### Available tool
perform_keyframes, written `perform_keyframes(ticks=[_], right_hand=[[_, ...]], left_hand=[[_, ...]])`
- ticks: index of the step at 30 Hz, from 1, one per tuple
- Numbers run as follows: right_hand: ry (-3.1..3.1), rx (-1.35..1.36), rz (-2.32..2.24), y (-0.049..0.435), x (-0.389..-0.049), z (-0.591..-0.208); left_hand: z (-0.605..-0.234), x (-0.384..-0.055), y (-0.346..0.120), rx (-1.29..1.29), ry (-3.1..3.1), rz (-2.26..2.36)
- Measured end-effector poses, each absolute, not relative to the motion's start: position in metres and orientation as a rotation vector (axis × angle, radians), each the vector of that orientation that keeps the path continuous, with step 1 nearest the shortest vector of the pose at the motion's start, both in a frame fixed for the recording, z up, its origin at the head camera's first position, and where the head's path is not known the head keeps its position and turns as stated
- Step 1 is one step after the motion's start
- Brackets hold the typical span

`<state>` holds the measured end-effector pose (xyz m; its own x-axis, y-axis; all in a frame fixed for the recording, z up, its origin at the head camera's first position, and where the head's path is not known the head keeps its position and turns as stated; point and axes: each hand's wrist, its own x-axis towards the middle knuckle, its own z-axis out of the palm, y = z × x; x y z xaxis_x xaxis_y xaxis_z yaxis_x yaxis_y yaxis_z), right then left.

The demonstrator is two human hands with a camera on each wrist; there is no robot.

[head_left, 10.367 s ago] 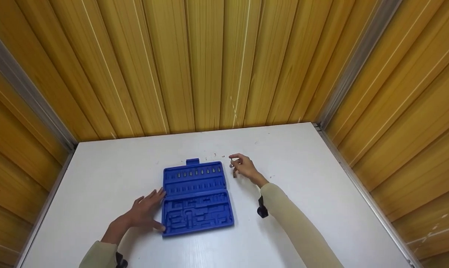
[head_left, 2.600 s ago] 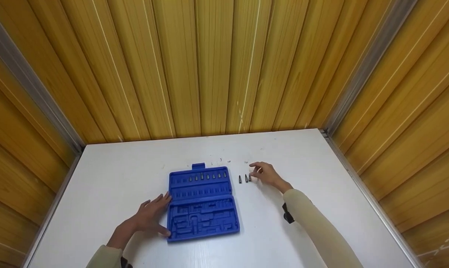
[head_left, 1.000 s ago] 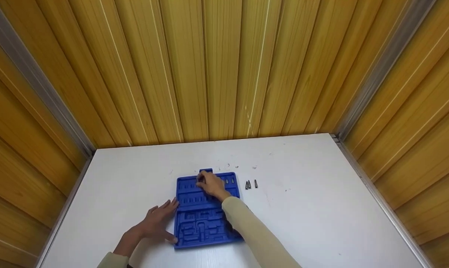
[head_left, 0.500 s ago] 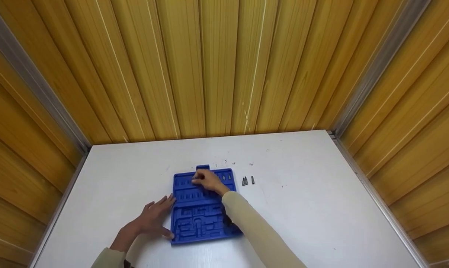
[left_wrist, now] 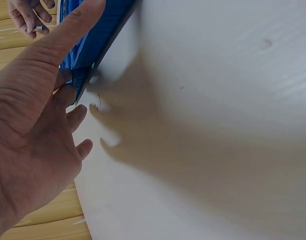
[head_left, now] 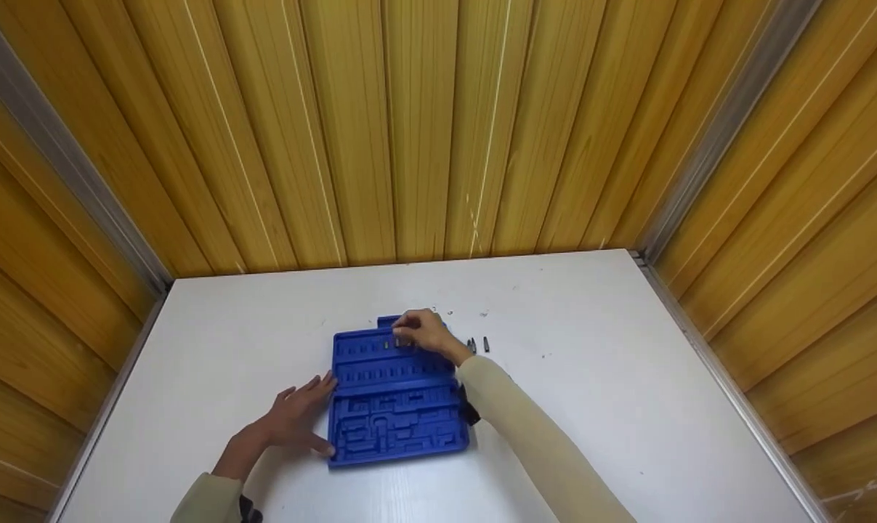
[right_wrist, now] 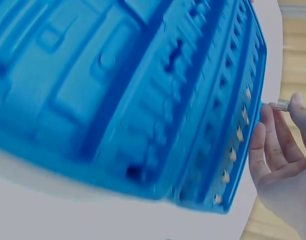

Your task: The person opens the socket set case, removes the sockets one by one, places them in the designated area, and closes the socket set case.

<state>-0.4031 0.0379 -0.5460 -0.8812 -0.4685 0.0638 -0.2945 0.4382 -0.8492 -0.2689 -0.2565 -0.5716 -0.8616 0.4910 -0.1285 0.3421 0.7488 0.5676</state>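
An open blue plastic bit case [head_left: 398, 459] lies on the white table. My left hand [head_left: 293, 418] rests along its left side, thumb at the near corner and fingers loosely extended against the edge. Above the case's far row, my right hand [head_left: 425, 330] pinches a small metal screwdriver bit [right_wrist: 282, 105] between thumb and fingertips, just beyond the far rim in the right wrist view. Several bits [right_wrist: 233, 154] stand in that row; its left slots hold none. In the head view, my right hand hides part of the row and much of the case latch [head_left: 387, 320].
To the right of the case, a few more bits [head_left: 486, 344] lie on the tabletop [head_left: 591, 407], partly behind my right wrist. Small specks or scraps [head_left: 484, 314] dot the far part of the table. Yellow wood-patterned walls [head_left: 423, 145] enclose it at the back and sides.
My right hand came from beside the loose bits to the case's far row, then lifted a bit and shifted right. The row holds fewer bits than before. My left hand has stayed at the case.
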Motion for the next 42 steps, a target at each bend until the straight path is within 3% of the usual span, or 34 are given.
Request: perform_keyframes(ticks=[16,29,42], right_hand=[[2.407,-0.415,-1.491,0.123,-0.407,-0.556],[2.414,-0.436,-1.447,0.185,-0.406,-0.555],[2.628,-0.515,-1.307,0.216,-0.401,-0.563]], left_hand=[[-0.576,-0.269,-0.263,0.595,2.657,0.798],[-0.576,-0.268,-0.257,0.605,2.671,0.789],[-0.573,-0.27,-0.256,0.625,2.66,0.803]])
